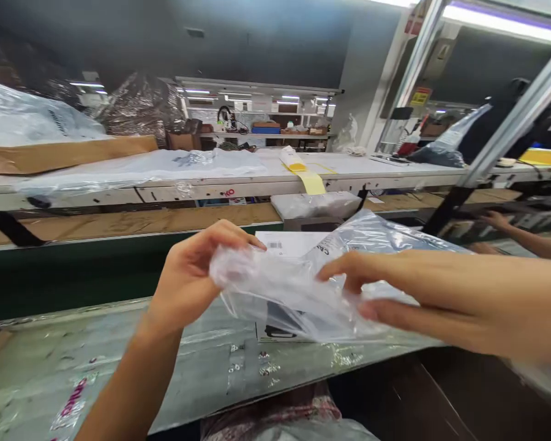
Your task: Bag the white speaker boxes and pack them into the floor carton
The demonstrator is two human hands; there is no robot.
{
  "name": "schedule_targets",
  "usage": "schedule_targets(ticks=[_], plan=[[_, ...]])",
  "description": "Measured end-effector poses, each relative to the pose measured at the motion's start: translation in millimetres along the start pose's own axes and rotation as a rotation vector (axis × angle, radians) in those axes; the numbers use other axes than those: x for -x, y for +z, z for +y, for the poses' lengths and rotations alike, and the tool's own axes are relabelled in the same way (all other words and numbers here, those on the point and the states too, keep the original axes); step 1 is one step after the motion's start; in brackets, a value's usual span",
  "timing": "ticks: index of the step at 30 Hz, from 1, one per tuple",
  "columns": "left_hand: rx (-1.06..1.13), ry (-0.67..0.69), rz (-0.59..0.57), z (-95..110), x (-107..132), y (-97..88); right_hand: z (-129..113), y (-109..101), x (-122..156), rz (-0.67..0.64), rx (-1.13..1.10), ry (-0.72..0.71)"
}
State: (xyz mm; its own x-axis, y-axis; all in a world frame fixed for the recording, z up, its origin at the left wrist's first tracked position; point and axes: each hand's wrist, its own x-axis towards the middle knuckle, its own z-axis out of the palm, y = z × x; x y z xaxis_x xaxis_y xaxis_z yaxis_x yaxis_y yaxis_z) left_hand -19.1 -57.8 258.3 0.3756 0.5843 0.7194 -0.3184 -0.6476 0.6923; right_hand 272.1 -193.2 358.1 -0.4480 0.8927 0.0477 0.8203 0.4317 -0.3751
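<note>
1. where the two hands meet in the head view, one clear plastic bag (294, 294) is held between them, lifted just above the near worktop (119, 355).
2. the left hand (188, 282) has its fingers and thumb pinched shut on the crumpled left end of the bag; the right hand (395, 288) nips the bag's upper edge between thumb and forefinger, its other fingers stretched out beneath the film.
3. the bag is thin, glossy and wrinkled, see-through, bunched to a whitish wad at the left and spreading in a loose sheet to the right and back.
4. one white box (289, 245) with a barcode label lies flat on the worktop behind and under the bag, partly seen through the film; its lower dark print shows through the plastic.
5. the near worktop is covered with a smooth clear sheet bearing small prints and pink lettering at the left.
6. beyond it runs a dark green belt (73, 269), then a long pale far worktop (349, 165) with a strip of yellow labels (303, 171) and flat plastic sheeting (165, 162).
7. one other person's forearm and hand (509, 226) reaches in at the right edge, well apart from the bag.
8. slanting metal frame bars (509, 122) stand at the right.
</note>
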Motion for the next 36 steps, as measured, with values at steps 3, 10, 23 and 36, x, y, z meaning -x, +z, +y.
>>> schedule_targets(ticks=[3, 10, 23, 36], plan=[[0.185, 0.045, -0.087, -6.6, 30.4, 20.6, 16.0, 35.4, 24.8, -0.14, -0.055, 0.176], [0.031, -0.456, 0.131, -28.5, 94.6, 24.8, 39.6, 87.5, 57.0, -0.022, -0.042, 0.319], [0.315, -0.815, 0.221, -49.8, 131.3, 30.7, 77.1, 109.1, 20.1, -0.054, -0.56, 0.165], [0.363, -0.688, -0.11, -42.8, 127.1, 114.3, 76.7, 154.0, 5.2, 0.279, 0.245, 0.022]])
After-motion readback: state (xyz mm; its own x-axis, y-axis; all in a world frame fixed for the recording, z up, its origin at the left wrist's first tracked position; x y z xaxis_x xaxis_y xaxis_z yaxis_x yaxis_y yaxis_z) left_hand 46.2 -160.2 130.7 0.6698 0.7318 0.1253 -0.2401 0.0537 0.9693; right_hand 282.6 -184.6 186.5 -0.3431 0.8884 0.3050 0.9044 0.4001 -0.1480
